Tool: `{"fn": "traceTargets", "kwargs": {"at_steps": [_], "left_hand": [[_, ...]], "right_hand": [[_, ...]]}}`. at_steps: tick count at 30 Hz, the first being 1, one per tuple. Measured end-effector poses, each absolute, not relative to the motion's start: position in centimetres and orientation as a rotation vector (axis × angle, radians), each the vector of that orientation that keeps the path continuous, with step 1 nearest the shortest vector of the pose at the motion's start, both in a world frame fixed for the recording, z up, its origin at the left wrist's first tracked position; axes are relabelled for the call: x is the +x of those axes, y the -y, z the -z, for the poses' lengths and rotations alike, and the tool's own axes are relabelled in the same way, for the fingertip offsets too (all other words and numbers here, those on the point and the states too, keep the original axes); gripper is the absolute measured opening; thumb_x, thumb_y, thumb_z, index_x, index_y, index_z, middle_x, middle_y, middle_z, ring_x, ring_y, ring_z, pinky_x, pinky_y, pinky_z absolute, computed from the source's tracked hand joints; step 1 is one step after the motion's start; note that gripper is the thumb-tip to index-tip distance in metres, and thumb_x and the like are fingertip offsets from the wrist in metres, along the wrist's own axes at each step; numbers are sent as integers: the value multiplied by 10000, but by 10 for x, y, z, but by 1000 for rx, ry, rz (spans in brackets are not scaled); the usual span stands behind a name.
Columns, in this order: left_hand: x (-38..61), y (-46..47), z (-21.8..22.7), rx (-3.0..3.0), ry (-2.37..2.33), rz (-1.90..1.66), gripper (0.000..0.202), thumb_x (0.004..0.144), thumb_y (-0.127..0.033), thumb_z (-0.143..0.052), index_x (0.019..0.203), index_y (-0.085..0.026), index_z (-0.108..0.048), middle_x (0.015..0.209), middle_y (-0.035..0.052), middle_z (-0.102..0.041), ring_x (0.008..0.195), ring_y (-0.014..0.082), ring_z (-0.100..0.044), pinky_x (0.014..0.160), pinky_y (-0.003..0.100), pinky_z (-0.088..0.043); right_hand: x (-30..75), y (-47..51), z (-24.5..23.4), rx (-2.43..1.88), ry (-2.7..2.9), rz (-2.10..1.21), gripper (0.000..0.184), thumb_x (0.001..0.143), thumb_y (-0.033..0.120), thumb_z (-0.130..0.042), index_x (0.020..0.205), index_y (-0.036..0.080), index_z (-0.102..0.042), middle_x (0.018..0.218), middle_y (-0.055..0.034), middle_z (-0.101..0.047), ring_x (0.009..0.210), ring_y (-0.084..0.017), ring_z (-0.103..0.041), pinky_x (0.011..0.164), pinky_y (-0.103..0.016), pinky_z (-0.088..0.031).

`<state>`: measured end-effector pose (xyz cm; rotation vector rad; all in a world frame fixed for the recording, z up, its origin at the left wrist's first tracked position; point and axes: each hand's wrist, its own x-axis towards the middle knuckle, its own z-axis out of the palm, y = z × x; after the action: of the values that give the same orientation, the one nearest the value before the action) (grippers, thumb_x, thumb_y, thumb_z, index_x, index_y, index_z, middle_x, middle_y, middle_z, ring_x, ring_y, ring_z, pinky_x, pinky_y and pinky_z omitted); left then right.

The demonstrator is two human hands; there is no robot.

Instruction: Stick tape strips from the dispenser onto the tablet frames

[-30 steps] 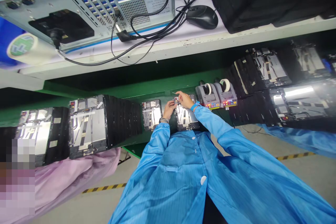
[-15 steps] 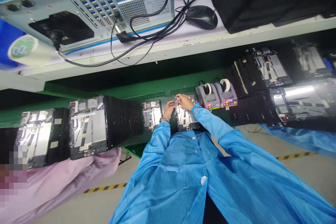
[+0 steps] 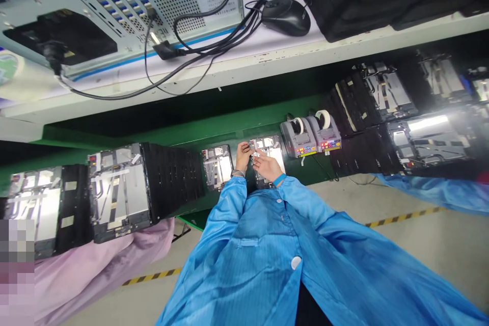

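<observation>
My left hand (image 3: 243, 154), with a metal band at the wrist, is pinched on a small pale part at the top left corner of a metal-backed panel (image 3: 272, 148) that lies on the green bench. My right hand (image 3: 266, 166), with a blue wristband, hovers just over the panel's lower half. Its fingers are stretched out and hold nothing. A second, similar panel (image 3: 217, 167) lies just left of my left hand. Both my sleeves are blue.
Two grey tape dispensers (image 3: 310, 136) stand right of the panel. Black trays with more panels are stacked at the left (image 3: 145, 183) and right (image 3: 382, 112). A shelf above carries a computer case (image 3: 114, 5), cables and a mouse (image 3: 286, 16). A co-worker's pink sleeve (image 3: 95, 265) is at the left and another's blue sleeve (image 3: 431, 193) at the right.
My right hand has let go of the small part, opened and dropped back toward me over the panel. My left hand keeps the part at the panel's corner. The camera view shifted slightly.
</observation>
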<state>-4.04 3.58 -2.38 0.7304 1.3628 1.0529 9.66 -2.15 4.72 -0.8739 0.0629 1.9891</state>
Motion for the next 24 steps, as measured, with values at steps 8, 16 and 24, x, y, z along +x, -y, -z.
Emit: {"fn": "traceTargets", "kwargs": {"at_steps": [8,16,24], "left_hand": [[-39,-35,5,890,-1413,-1002,566,719,-190,-742,1241,-285,-545,1360,62,-563,1154,179,-620,976,319,-516],[-45,-40,-4,1212,-1462,-873,295,789,-144,-714,1067,-245,-715,1451,87,-452,1247,241,-564,1036,367,-486],[-51,-44,-8,1498,-1581,-677,287,808,-143,-713,1036,-305,-777,1491,57,-464,1360,341,-446,1197,555,-293]], "right_hand": [[88,17,-52,-909,-129,-2012,394,862,322,-599,1252,277,-567,908,-32,-695,774,-213,-634,681,-344,-518],[87,15,-52,-955,-145,-1990,308,892,389,-557,1167,260,-611,912,-52,-685,793,-227,-632,690,-354,-518],[91,7,-54,-973,-91,-1969,273,924,418,-507,1065,215,-624,865,-70,-674,771,-230,-626,684,-365,-521]]}}
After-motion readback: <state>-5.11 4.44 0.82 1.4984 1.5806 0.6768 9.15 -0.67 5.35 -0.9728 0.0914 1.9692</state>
